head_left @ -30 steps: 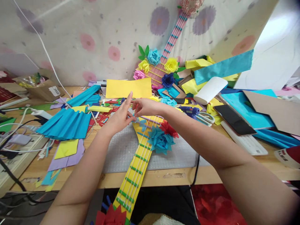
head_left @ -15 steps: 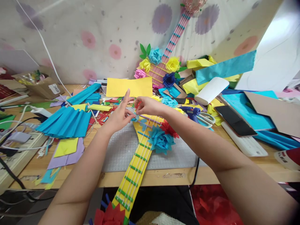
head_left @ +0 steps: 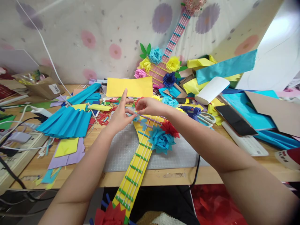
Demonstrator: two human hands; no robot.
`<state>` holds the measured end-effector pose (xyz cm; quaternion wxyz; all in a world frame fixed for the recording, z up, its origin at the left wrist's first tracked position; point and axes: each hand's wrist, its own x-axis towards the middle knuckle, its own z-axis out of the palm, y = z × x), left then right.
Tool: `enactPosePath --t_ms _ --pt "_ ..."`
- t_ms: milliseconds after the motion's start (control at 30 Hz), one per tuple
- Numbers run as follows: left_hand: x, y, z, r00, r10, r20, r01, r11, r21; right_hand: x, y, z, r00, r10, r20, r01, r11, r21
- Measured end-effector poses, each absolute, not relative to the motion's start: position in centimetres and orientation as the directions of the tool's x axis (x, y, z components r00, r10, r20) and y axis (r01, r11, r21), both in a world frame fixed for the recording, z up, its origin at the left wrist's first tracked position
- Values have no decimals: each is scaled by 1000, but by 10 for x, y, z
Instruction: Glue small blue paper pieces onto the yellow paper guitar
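Note:
My left hand [head_left: 120, 116] pinches a small piece of blue paper [head_left: 134, 118] between thumb and a finger, with the index finger pointing up. Close beside it, my right hand [head_left: 150, 107] has its fingertips drawn together in a pinch; whatever lies between them is too small to make out. Both hands are over the body of a yellow paper guitar [head_left: 138, 156] with green frets and white strings. On its body sit a blue paper flower [head_left: 162, 139] and a red paper flower [head_left: 170, 128], with another red flower [head_left: 110, 215] at the near end.
Under the guitar is a grey cutting mat [head_left: 182, 156]. Pleated blue paper [head_left: 65, 122] lies left, a blue glue gun [head_left: 191, 112] and scissors [head_left: 207, 119] right. A phone [head_left: 235, 120] rests further right. Behind, a pink paper guitar [head_left: 173, 40] leans against the wall. Cables run along the left.
The right hand has shifted very slightly and its fingers have opened out a little from their curl. The left hand has barely moved, and the guitar stays where it was.

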<state>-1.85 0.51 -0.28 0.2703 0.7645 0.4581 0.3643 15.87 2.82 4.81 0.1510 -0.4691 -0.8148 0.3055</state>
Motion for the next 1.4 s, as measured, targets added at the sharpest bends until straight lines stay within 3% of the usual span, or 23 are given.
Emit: enactPosePath --t_ms 100,200,367,467,567,667,1233,1400 --pt "-17 5 -4 291 903 317 510 -427 747 155 27 51 -538 841 -55 736 436 -518" --pt "-17 6 -5 279 902 330 505 -431 748 153 29 50 -557 829 -45 743 473 -473" --pt "-21 11 -5 170 901 400 539 -424 727 161 36 49 -487 873 16 732 418 -538" --pt "-23 14 -6 177 883 434 655 -435 618 169 40 50 -367 928 63 736 331 -590" --pt "-18 13 -10 364 854 373 740 -508 442 175 43 49 -257 961 103 754 266 -601" --pt "-12 11 -15 498 817 291 738 -575 354 178 45 46 -212 970 122 763 242 -599" --pt "-27 -8 15 636 771 27 733 -615 292 154 54 21 -320 939 128 795 340 -503" --pt "-26 -14 18 633 774 13 733 -606 309 148 57 22 -369 919 142 785 390 -481"
